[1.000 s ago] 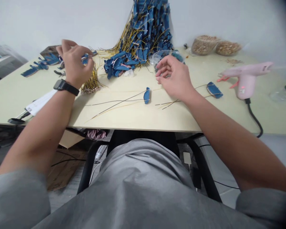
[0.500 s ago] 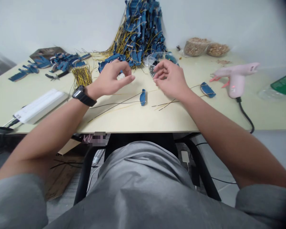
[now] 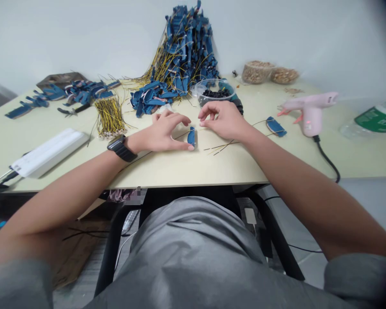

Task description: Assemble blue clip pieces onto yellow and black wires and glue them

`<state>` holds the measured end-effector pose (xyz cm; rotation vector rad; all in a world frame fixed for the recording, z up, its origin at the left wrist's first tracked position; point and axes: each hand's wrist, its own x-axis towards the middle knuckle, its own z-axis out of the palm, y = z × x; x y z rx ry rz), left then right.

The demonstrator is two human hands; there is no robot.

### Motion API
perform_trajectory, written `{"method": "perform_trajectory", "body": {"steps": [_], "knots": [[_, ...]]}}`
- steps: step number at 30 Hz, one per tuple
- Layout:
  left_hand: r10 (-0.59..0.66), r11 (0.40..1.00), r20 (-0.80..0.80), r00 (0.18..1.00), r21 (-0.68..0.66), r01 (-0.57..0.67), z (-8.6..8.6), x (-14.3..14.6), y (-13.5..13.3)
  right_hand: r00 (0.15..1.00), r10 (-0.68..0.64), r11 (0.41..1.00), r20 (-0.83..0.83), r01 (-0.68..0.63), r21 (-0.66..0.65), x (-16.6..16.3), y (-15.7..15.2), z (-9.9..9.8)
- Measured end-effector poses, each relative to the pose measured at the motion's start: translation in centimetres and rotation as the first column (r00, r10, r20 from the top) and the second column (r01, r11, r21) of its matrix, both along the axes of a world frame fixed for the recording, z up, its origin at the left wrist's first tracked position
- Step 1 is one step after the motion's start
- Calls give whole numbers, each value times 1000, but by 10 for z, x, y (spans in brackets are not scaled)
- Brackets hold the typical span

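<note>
On the table, left fingers flank a blue piece; bottle label illegible.

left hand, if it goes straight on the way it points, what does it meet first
Most likely the small blue piece, right at the left hand's thumb tip; depth is unclear, so they may already touch.

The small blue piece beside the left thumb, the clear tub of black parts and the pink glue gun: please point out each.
Blue piece (image 3: 191, 136), head view: middle of its body.
Clear tub (image 3: 216, 84), head view: inner back wall.
Pink glue gun (image 3: 309, 112), head view: top of its handle.
</note>
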<state>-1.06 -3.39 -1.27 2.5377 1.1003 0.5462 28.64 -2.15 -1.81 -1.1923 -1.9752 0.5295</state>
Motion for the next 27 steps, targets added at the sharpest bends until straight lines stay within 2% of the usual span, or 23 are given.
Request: {"method": "perform_trajectory", "body": {"steps": [9, 18, 27], "knots": [[-14, 1000, 8, 1000, -19, 14, -6, 4, 2, 999, 23, 999, 25, -22, -34, -3, 2, -1], [-24, 997, -14, 1000, -69, 23, 1, 8, -3, 998, 44, 997, 52, -40, -73, -3, 0, 6], [-71, 995, -1, 997, -67, 71, -2, 6, 0, 994, 59, 995, 94, -51, -84, -4, 0, 7]]}}
